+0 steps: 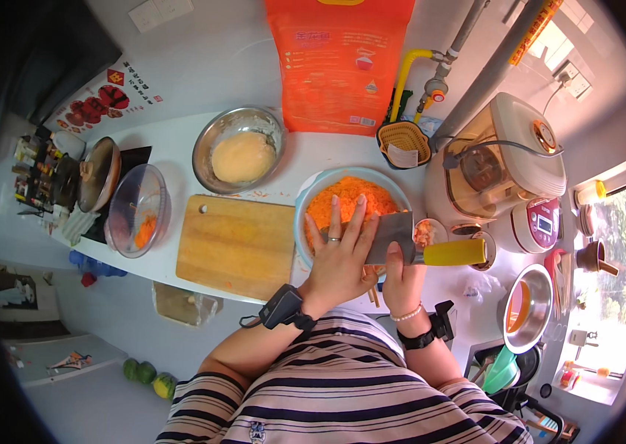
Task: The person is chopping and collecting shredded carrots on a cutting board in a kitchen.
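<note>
A round bowl with a light blue rim [400,186] holds finely chopped orange carrot [346,191]. Over it my left hand [343,244] lies with spread fingers, its fingertips over the carrot and the palm side by the blade of a cleaver [389,236]. My right hand [403,277] holds the blade near its handle end, thumb on the upper face; the yellow handle [454,253] points right, outside the grip. How the hidden fingers lie beneath the blade cannot be seen. Left of the bowl is a wooden cutting board [235,244] with a few orange bits.
Behind the board stands a steel bowl of dough [243,157]. A clear plastic basket [138,211] with some carrot is at the left, near a lidded pan [99,175]. To the right are a small dish of chopped food [428,230], a rice cooker [537,225] and a steel basin [527,308].
</note>
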### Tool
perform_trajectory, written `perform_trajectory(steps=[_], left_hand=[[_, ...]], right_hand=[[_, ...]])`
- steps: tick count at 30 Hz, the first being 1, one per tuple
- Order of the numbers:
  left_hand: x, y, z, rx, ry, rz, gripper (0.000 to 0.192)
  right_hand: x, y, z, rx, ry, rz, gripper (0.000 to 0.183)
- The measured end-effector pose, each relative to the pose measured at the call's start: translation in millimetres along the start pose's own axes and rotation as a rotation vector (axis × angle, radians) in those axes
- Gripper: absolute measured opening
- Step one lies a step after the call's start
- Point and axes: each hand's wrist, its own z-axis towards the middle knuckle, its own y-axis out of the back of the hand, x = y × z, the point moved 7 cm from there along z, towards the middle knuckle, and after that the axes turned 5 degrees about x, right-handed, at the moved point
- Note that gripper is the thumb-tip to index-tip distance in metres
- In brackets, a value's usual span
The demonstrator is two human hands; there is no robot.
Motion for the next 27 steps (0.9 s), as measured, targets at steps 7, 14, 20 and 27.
perform_trajectory(steps=[7,14,20,27], left_hand=[[28,-19,-12,0.100,0.057,0.122,0.099],[47,-29,-18,0.130,0.095,0.224,0.106],[38,-15,-17,0.127,0.128,0.180,0.121],[9,-18,-16,0.080,-0.036,0.233,0.119]], right_hand=[[-8,8,4,0.130,0.021,-0.162,0.019],[4,22,5,0.037,0.120,-0.185,0.015],[7,26,8,0.001,0.164,-0.258,0.014],[12,21,5,0.001,0.142,-0.283,0.013]])
